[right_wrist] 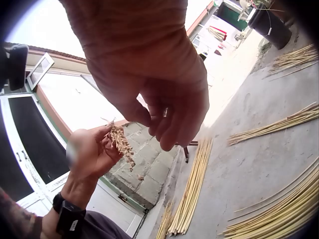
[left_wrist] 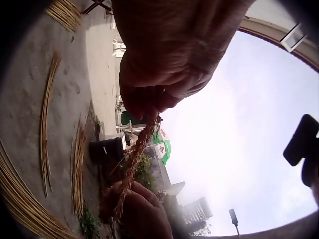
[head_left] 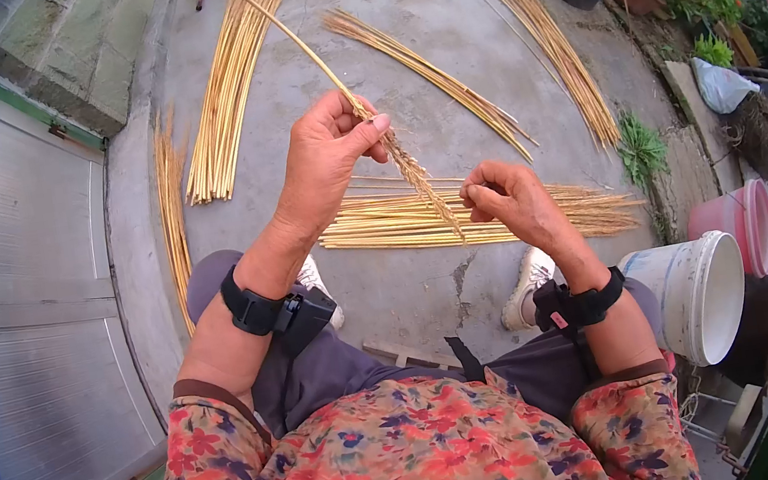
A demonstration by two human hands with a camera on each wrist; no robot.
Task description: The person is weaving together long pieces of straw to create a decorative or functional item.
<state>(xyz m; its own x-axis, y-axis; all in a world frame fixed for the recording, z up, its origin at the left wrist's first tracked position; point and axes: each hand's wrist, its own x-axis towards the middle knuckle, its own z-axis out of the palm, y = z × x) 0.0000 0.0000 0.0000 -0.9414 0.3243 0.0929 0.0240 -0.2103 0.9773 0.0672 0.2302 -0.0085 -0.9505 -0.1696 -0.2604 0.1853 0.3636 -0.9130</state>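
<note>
A long pale stalk (head_left: 303, 47) with a dry, fluffy seed head (head_left: 413, 169) is pinched between the thumb and fingers of my left hand (head_left: 331, 144), just above the seed head. The stalk runs up and away past the hand; the head hangs down toward the right. My right hand (head_left: 518, 201) is beside the seed head's lower end, its fingers curled with nothing visible in them. A ring (right_wrist: 165, 112) shows on that hand in the right wrist view. Below both hands, a bundle of similar stalks (head_left: 421, 220) lies crosswise on the concrete.
More stalk bundles lie around: a thick one (head_left: 231, 94) at upper left, a thin one (head_left: 435, 76) ahead, another (head_left: 560, 58) at right. A narrow bundle (head_left: 174, 211) lies near the metal door (head_left: 27, 280). White (head_left: 692, 300) and pink (head_left: 745, 224) buckets stand at right.
</note>
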